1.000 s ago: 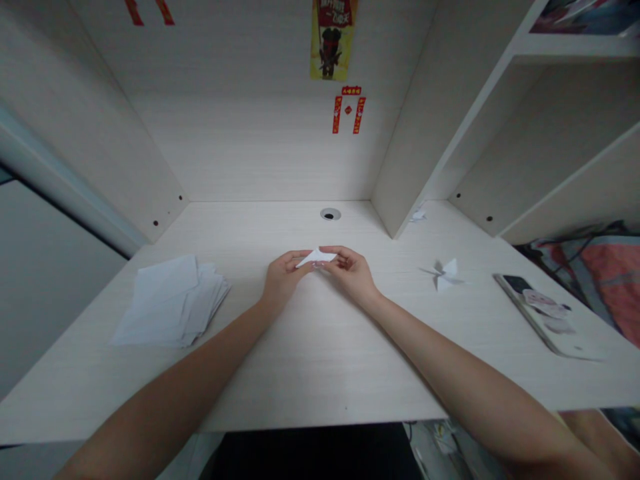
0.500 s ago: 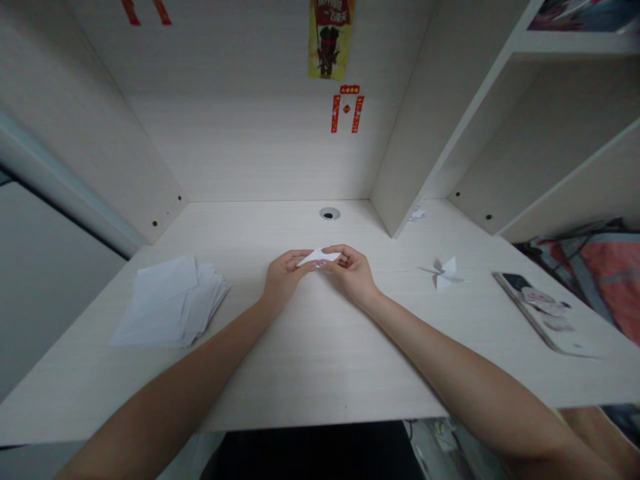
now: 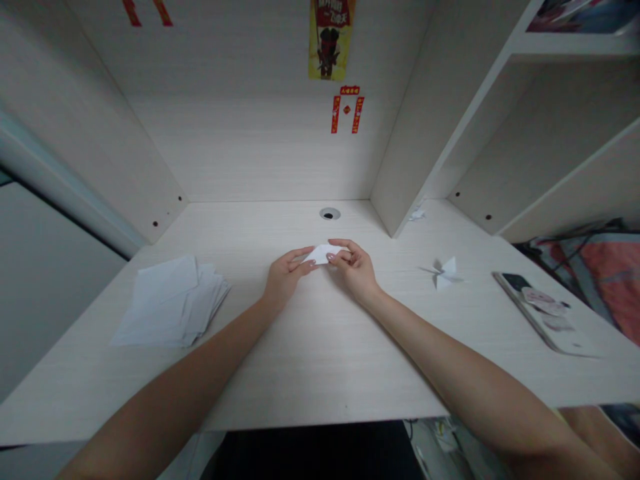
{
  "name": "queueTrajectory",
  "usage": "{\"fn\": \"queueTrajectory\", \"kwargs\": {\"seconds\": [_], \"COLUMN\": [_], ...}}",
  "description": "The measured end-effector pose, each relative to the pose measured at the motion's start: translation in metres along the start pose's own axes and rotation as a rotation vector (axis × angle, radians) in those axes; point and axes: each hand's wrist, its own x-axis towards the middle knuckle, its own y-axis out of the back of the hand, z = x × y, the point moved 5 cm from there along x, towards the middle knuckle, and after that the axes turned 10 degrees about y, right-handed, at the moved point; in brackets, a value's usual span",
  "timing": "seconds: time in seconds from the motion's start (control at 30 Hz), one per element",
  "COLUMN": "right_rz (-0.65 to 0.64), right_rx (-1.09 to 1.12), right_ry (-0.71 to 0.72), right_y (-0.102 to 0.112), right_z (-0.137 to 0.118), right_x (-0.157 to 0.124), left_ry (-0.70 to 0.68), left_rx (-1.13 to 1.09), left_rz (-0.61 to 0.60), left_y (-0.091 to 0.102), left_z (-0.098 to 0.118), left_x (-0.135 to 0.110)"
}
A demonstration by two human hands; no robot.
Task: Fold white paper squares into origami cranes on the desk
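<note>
A small folded piece of white paper (image 3: 323, 253) is held just above the pale wooden desk (image 3: 320, 360) at its middle. My left hand (image 3: 285, 275) pinches the paper's left end between thumb and fingers. My right hand (image 3: 355, 267) pinches its right end, fingers curled over the top. Both hands meet at the paper, with my forearms reaching in from the near edge.
A loose stack of white sheets (image 3: 173, 300) lies at the left. A finished folded paper figure (image 3: 443, 272) sits at the right, with a smaller one (image 3: 417, 214) further back by the shelf divider. A phone (image 3: 545, 310) lies near the right edge. A cable hole (image 3: 329, 213) is at the back.
The paper has changed from a long pointed shape to a more compact one. My right hand's fingers have moved up and over it; my left hand has barely shifted.
</note>
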Motion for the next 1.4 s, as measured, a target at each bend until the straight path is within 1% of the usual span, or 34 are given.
{"fn": "queueTrajectory", "kwargs": {"seconds": [0.2,0.3,0.43,0.53,0.63,0.7,0.77,0.93,1.0,1.1,1.2,1.3,1.4], "right_rz": [0.009,0.008,-0.027,-0.105,-0.228,-0.305,-0.342,-0.250,-0.244,-0.268,-0.253,-0.215,-0.205], "right_rx": [-0.035,-0.059,-0.059,-0.124,-0.293,-0.400,-0.450,-0.383,-0.380,-0.466,-0.536,-0.528,-0.458], "right_ry": [0.037,0.064,0.107,0.146,0.217,0.286,0.325,0.293,0.290,0.313,0.341,0.363,0.342], "right_y": [-0.001,-0.002,0.000,0.000,-0.004,-0.009,-0.012,-0.013,-0.015,-0.018,-0.018,-0.016,-0.015], "right_z": [-0.008,-0.010,-0.008,-0.008,-0.013,-0.019,-0.023,-0.026,-0.026,-0.027,-0.029,-0.030,-0.027], "right_x": [-0.001,-0.001,0.002,0.002,-0.001,-0.004,-0.006,-0.007,-0.009,-0.013,-0.014,-0.013,-0.011], "left_ry": [-0.040,-0.029,-0.030,-0.044,-0.074,-0.079,-0.075,-0.045,-0.028,0.004,-0.020,-0.036,-0.034], "left_rx": [-0.026,0.037,0.160,0.183,0.204,0.221,0.218,0.114,0.076,0.024,0.016,0.044,0.033], "left_rz": [-0.023,-0.028,-0.088,-0.087,-0.064,-0.074,-0.076,-0.008,0.012,0.011,0.014,0.010,-0.007], "left_y": [-0.001,0.000,-0.003,-0.005,-0.005,-0.005,-0.005,-0.001,0.000,0.001,0.000,-0.001,-0.002], "left_z": [0.000,-0.001,-0.001,0.000,0.000,-0.002,-0.002,0.001,0.001,-0.002,-0.003,-0.002,-0.001], "left_x": [0.000,0.001,0.000,0.000,0.001,0.003,0.004,0.002,0.002,0.003,0.005,0.005,0.005]}}
